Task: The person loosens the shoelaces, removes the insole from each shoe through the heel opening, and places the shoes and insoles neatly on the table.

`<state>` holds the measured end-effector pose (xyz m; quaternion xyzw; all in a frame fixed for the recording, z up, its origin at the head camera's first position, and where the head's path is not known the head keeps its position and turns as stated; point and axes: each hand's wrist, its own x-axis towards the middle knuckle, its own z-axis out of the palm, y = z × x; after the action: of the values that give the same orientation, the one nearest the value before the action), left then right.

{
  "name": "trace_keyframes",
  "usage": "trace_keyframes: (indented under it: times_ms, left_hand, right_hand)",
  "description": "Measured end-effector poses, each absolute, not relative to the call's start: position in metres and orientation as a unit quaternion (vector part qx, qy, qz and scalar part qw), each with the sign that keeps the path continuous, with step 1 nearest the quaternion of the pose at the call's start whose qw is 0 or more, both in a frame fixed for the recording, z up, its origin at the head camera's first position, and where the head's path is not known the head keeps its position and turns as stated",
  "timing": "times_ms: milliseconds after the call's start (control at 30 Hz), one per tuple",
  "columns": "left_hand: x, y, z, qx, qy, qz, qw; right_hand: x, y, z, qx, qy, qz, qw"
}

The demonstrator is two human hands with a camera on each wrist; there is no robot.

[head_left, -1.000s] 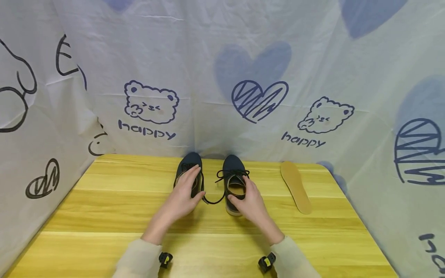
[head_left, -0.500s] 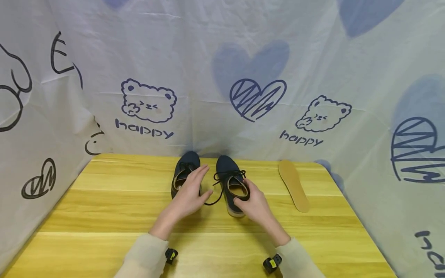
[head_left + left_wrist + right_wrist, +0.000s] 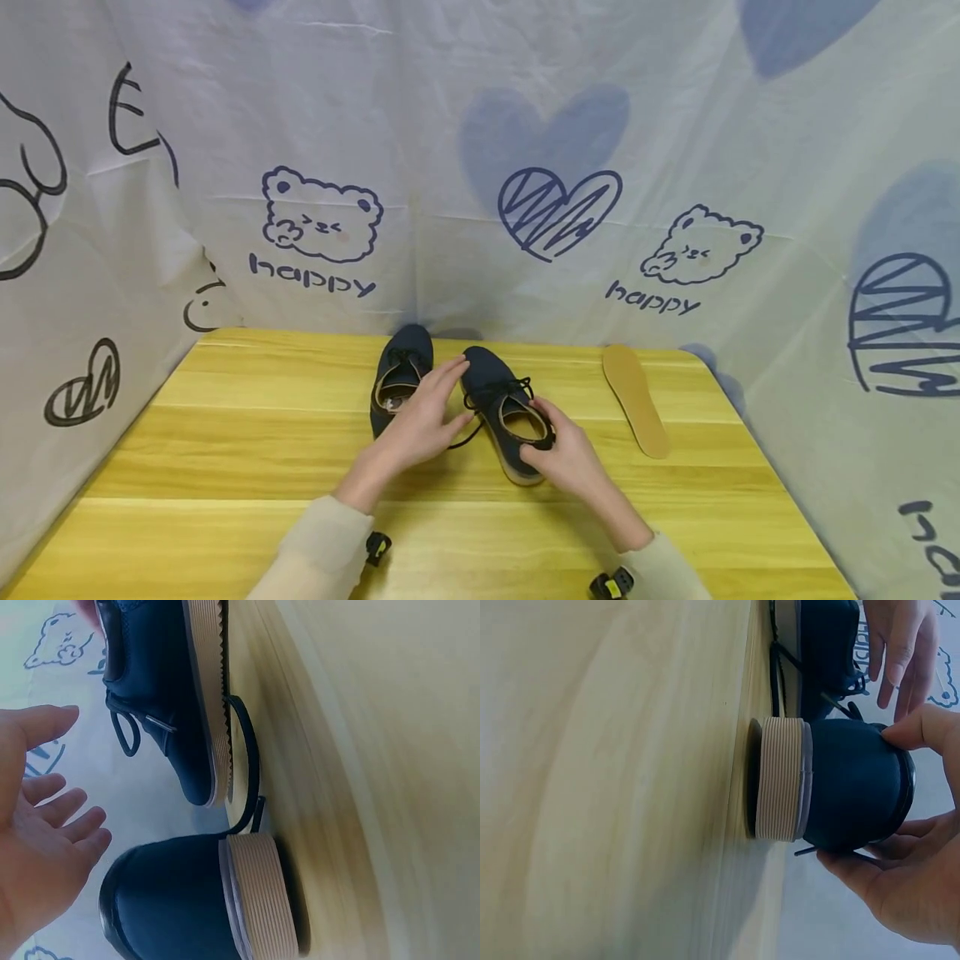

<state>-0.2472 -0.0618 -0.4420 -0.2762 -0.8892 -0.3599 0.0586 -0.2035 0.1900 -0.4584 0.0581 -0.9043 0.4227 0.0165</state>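
Apparently positioning the right-hand shoe on the tabletop beside the other shoe, with its heel gripped by the right hand and the left hand loosely extended (holding nothing), thus probably calling next for steady guidance clear of the slack lace

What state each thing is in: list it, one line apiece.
Left shoe: upright; tied or untied, unclear.
Right shoe: upright, tied in a bow.
Lace between the shoes: slack.
Left hand: holding nothing.
Right hand: gripping the right shoe.
Insole: lying flat, outside both shoes.
Backdrop cloth: hanging, creased.
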Motion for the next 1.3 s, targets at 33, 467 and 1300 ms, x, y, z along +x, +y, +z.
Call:
trace_keyframes:
  times_ms: [33,467,1300]
  left_hand:
    - [-0.247,-0.060,-0.441,-0.279,-0.888,-0.360,0.057]
    - [-0.252,-0.049,-0.442,-0.312,-0.890,-0.331,0.009]
    - [-0.260,-0.045,-0.456,-0.348,-0.892,-0.283,-0.057]
  right_hand:
    - [-0.202,0.191,-0.458,0.059,-0.904,0.423,0.015]
    - [-0.187,0.211,-0.457,0.097,-0.900,0.426,-0.013]
    - [-0.169,0.257,-0.458,0.195,-0.885,0.418,-0.061]
